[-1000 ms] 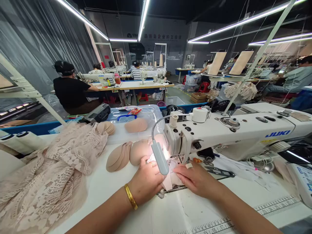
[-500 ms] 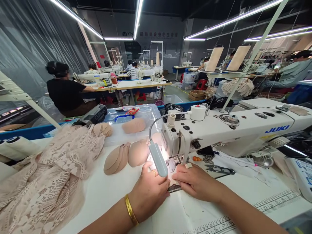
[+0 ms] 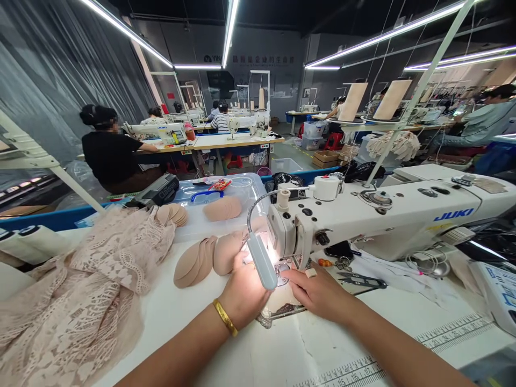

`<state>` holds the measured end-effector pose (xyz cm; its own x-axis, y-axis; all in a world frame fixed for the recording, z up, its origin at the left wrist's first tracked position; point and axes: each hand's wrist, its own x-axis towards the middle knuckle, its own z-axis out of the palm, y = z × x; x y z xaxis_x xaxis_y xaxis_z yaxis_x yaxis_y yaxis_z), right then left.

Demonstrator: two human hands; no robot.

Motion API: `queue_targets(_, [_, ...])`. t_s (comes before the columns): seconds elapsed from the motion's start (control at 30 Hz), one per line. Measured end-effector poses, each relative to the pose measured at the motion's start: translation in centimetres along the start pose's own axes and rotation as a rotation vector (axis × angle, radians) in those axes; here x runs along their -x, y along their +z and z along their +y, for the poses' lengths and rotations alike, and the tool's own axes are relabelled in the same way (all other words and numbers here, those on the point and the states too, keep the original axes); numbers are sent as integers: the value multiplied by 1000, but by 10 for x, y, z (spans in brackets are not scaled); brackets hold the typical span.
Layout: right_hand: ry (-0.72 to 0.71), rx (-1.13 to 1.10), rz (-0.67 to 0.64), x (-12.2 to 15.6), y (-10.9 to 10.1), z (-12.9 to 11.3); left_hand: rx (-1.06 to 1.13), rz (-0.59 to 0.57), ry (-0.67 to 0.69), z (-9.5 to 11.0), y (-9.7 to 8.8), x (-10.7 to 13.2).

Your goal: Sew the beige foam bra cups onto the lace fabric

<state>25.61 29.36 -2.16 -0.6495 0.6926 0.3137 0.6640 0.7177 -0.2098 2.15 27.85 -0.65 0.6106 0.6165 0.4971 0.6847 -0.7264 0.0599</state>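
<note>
My left hand (image 3: 246, 293), with a gold bracelet at the wrist, is curled beside the sewing machine's (image 3: 358, 209) needle area. A grey lamp head (image 3: 262, 263) and its glare cover most of its fingers. From the other side, my right hand (image 3: 316, 293) reaches in, its fingertips drawn together beside the presser foot and the lower fingers bent. Whatever lies between the fingers of either hand is too small or too hidden to make out. Just left of the needle area, beige oval fabric pieces (image 3: 195, 263) lie in overlapping stacks, one partly behind my left hand.
Beige lace fabric (image 3: 92, 290) is heaped on the left. Behind the stacks is a clear plastic box lid (image 3: 185, 196) bearing more ovals. Thread snips (image 3: 363, 280) lie right of my right hand, near an orange-beaded keychain (image 3: 325, 263). A ruler strip (image 3: 350, 374) marks the front edge.
My left hand has shifted slightly up and left, uncovering the metal plate's front edge. My right fingertips have moved a little left and up, closer to the presser foot.
</note>
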Motion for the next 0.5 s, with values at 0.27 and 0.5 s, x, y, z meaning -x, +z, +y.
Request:
queue_targets(0.27, [12,23,-39,0,0,0,-105,85,-644,-46,-32,-16])
queue_targets(0.5, [24,-18,-38,1,0,-1,63,76,-820,-86,-38,-20])
